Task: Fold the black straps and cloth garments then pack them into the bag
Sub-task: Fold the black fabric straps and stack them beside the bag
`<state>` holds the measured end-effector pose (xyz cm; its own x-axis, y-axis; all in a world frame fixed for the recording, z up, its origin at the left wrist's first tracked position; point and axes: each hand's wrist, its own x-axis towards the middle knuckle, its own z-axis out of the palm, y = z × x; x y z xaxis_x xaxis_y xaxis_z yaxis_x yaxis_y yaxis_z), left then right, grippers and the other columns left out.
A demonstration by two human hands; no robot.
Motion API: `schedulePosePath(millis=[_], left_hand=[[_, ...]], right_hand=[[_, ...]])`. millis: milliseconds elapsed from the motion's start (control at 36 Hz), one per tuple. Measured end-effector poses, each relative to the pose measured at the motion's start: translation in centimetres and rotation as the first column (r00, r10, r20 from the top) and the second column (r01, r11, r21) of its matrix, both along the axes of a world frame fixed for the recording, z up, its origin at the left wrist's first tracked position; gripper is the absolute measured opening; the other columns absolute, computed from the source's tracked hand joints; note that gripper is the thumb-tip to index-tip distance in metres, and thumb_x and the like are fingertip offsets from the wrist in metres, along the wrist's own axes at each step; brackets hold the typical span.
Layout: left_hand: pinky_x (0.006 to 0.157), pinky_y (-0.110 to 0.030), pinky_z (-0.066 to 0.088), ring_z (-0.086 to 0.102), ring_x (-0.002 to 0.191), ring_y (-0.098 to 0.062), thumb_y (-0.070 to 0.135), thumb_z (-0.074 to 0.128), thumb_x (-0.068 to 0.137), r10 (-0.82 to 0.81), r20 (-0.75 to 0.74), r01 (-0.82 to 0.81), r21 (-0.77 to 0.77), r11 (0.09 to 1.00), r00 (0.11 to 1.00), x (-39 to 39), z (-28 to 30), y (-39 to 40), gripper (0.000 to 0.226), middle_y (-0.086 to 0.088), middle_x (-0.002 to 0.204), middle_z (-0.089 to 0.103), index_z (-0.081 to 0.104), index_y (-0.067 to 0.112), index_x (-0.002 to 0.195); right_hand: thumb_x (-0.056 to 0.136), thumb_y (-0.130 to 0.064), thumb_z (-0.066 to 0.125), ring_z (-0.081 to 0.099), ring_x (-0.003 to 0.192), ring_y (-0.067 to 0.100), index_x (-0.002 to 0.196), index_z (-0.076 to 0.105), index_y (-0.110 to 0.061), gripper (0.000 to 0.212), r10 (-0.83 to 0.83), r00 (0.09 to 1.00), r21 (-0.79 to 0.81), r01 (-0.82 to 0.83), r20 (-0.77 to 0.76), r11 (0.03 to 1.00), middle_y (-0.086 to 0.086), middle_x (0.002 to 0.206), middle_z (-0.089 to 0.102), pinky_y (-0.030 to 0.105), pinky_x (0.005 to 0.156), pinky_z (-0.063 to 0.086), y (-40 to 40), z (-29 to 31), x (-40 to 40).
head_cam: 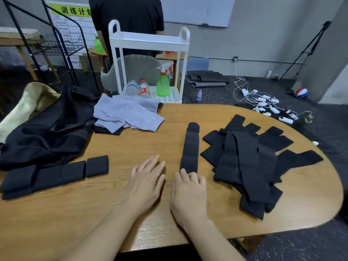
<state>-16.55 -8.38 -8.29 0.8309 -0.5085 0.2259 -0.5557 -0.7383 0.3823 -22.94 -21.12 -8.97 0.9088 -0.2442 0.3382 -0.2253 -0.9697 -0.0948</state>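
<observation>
On the wooden surface (pixel 188 213) a single black strap (pixel 190 146) lies stretched out lengthwise, its rounded far end pointing away from the person and its near end at the right hand (pixel 189 193). That hand's fingers (pixel 192 176) are curled down over the near end of the strap, gripping it. The left hand (pixel 145 182) lies flat on the surface just left of the strap, palm down, its fingers straight, spread and holding nothing.

To the right, near the surface's rounded edge, a loose pile of unfolded black straps (pixel 250 162) spreads out, overlapping one another at different angles. At the left, a row of folded black straps (pixel 54 175) sits side by side close to the near edge. Behind that row a large black garment (pixel 49 129) is heaped, partly hanging off the left side, with a beige bag (pixel 28 106) behind it. A crumpled grey cloth garment (pixel 128 113) rests on the far part of the surface, on top of another black piece.

Beyond the surface stands a white cart (pixel 150 42) holding a green spray bottle (pixel 162 85) and two water bottles (pixel 138 88). A person in a black shirt (pixel 128 21) stands behind it.
</observation>
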Motion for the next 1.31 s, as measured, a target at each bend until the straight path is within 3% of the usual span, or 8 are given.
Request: schedulePosePath(millis=[83, 167, 333, 472, 667, 861, 972, 1306], left_hand=[[0.109, -0.028, 0.008, 0.025, 0.146, -0.015, 0.038, 0.038, 0.103, 0.012, 0.0, -0.012, -0.03, 0.999, 1.0, 0.1, 0.0, 0.0, 0.045, 0.005, 0.157, 0.031, 0.046, 0.024, 0.145], [0.108, -0.024, 0.006, 0.022, 0.147, -0.013, 0.043, 0.027, 0.099, -0.001, -0.029, 0.001, -0.025, 1.0, 1.0, 0.2, 0.3, 0.0, 0.053, 0.009, 0.158, 0.027, 0.042, 0.027, 0.147], [0.108, -0.029, 0.02, 0.044, 0.131, -0.013, 0.053, 0.027, 0.092, -0.094, 0.009, 0.094, -0.092, 0.991, 0.996, -0.4, 1.0, -0.8, 0.059, 0.01, 0.138, 0.055, 0.06, 0.025, 0.132], [0.103, -0.028, 0.027, 0.047, 0.122, -0.009, 0.054, 0.045, 0.087, -0.254, 0.029, 0.255, -0.054, 0.965, 0.967, -0.8, 0.8, -1.5, 0.052, 0.011, 0.126, 0.058, 0.064, 0.024, 0.125], [0.108, -0.02, 0.014, 0.041, 0.128, -0.002, 0.062, 0.041, 0.083, -0.298, 0.033, 0.298, -0.01, 0.954, 0.954, -0.3, -0.2, -1.1, 0.057, 0.018, 0.134, 0.051, 0.061, 0.031, 0.126], [0.107, -0.018, 0.013, 0.042, 0.124, 0.001, 0.06, 0.048, 0.083, -0.338, 0.055, 0.341, -0.045, 0.939, 0.939, 0.2, -0.5, -0.6, 0.052, 0.017, 0.132, 0.054, 0.064, 0.027, 0.12], [0.107, -0.023, 0.022, 0.046, 0.124, -0.001, 0.059, 0.052, 0.083, -0.326, 0.057, 0.33, -0.065, 0.942, 0.944, 0.2, -0.8, -0.6, 0.05, 0.015, 0.13, 0.057, 0.065, 0.027, 0.118], [0.108, -0.031, 0.03, 0.049, 0.123, -0.005, 0.059, 0.054, 0.082, -0.311, 0.065, 0.316, -0.094, 0.944, 0.948, 0.0, -0.9, -0.6, 0.047, 0.014, 0.128, 0.059, 0.065, 0.028, 0.115]], right_hand=[[0.077, -0.025, 0.033, 0.061, 0.076, 0.026, 0.086, 0.071, -0.016, 0.04, 0.043, 0.999, 0.046, -0.043, 0.002, 0.998, 0.003, 0.093, 0.071, 0.038, 0.071, 0.031, 1.4, 0.5, -1.2], [0.086, -0.022, 0.037, 0.052, 0.067, 0.019, 0.079, 0.055, -0.024, 0.02, 0.076, 0.993, 0.173, -0.092, 0.095, 0.981, -0.009, 0.072, 0.059, 0.035, 0.063, 0.037, 1.3, 2.4, -2.1], [0.087, -0.016, 0.062, 0.061, 0.08, 0.025, 0.108, 0.072, -0.017, 0.023, -0.036, 0.986, 0.237, -0.003, 0.16, 0.971, -0.003, 0.081, 0.071, 0.039, 0.074, 0.043, -3.5, 4.9, -0.7], [0.079, -0.019, 0.058, 0.057, 0.084, 0.021, 0.103, 0.073, -0.022, 0.028, 0.16, 0.977, 0.16, -0.182, 0.14, 0.97, -0.012, 0.082, 0.068, 0.035, 0.073, 0.039, -5.9, 4.6, -1.6], [0.068, -0.016, 0.049, 0.057, 0.101, 0.017, 0.102, 0.072, -0.027, 0.042, 0.332, 0.943, -0.022, -0.332, -0.011, 0.943, -0.011, 0.107, 0.069, 0.037, 0.089, 0.032, -5.6, 1.9, -2.5], [0.065, -0.016, 0.055, 0.059, 0.101, 0.028, 0.117, 0.068, -0.026, 0.054, 0.284, 0.935, 0.025, -0.285, -0.211, 0.958, -0.002, 0.121, 0.065, 0.044, 0.079, 0.046, -5.6, 2.5, 0.8], [0.093, -0.014, 0.043, 0.025, 0.133, 0.028, 0.149, 0.031, -0.031, 0.06, 0.246, 0.892, 0.037, -0.251, -0.38, 0.967, -0.004, 0.155, 0.027, 0.041, 0.104, 0.021, -6.0, 3.8, 3.7], [0.096, -0.015, 0.038, 0.03, 0.127, 0.028, 0.15, 0.029, -0.03, 0.057, 0.142, 0.894, -0.005, -0.159, -0.426, 0.987, -0.002, 0.151, 0.032, 0.039, 0.098, 0.026, -6.9, 4.3, 9.7]])
